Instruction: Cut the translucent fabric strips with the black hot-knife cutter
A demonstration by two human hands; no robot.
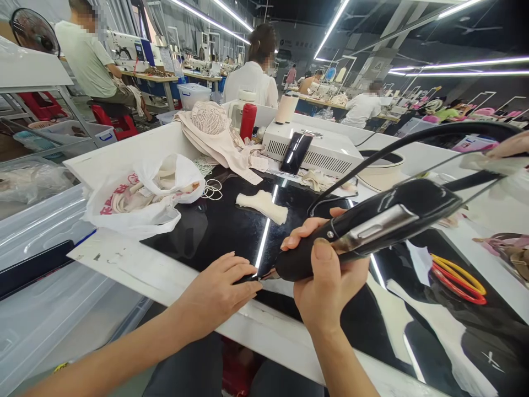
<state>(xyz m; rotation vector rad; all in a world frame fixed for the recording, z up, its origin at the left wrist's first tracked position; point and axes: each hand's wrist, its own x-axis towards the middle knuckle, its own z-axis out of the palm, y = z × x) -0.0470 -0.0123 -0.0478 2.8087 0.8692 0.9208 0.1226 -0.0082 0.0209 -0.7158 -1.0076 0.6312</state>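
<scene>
My right hand (330, 270) is wrapped round a black corded hand tool (372, 220) with a silver lever on its side. The thumb lies along the grip, and the tool's narrow metal tip (270, 274) points left and down to the black tabletop (206, 226). My left hand (225, 289) rests at the table's front edge with fingers stretched out, fingertips close to that tip. A pale strip of material (283, 285) shows partly below the tool; the rest is hidden. Farther back lies a cream fabric piece (262, 205), apart from both hands.
On the left is a white plastic bag (136, 204) of fabric. Behind stand beige bras (215, 132), a red bottle (248, 121), a phone (296, 153) and a white vented box (314, 146). Cream pieces (442, 325) and red-yellow rings (458, 278) lie right. People sit beyond.
</scene>
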